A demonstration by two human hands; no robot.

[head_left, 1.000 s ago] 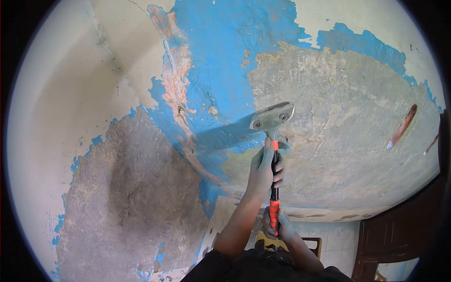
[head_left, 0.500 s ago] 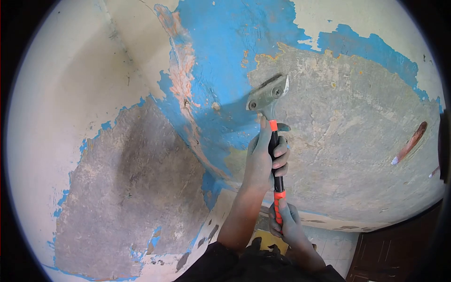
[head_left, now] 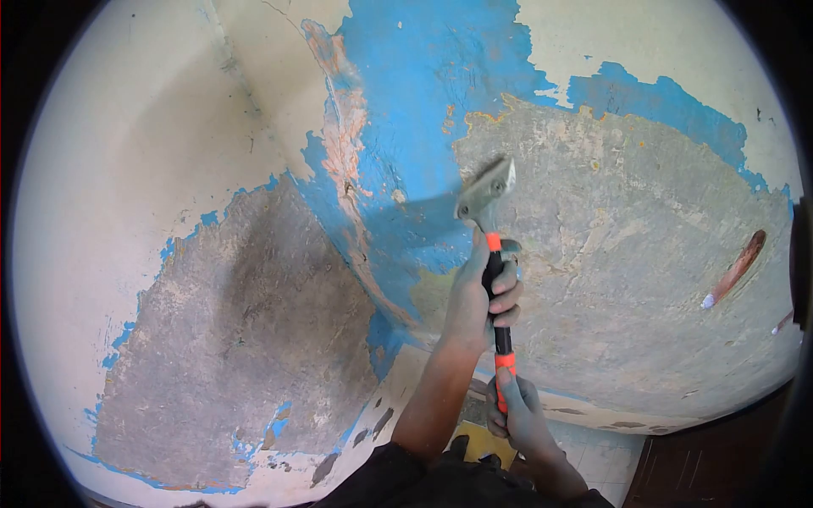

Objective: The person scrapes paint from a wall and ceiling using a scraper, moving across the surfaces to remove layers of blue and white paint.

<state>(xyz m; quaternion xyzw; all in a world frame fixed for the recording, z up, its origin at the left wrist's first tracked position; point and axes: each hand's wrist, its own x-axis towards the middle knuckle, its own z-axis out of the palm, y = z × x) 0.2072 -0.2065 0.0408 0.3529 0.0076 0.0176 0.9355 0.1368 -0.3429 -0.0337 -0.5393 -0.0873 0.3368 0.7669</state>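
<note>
A long-handled scraper stands upright in front of me, with a wide metal head and a black and orange handle. My left hand is wrapped around the upper handle, just below the head. Lower down, my right hand grips the orange end, its thumb lying along it. The scraper head overlaps the border of blue paint and bare grey plaster, tilted with its right end higher.
To the left, cream paint surrounds another stripped grey patch. A rough pinkish strip runs down the corner. A brown gouge marks the right wall. Below are a yellow surface, floor tiles and dark brown furniture.
The scraper head has come down a little and turned, so its face looks narrower. Both hands keep their hold on the handle. The view has shifted slightly.
</note>
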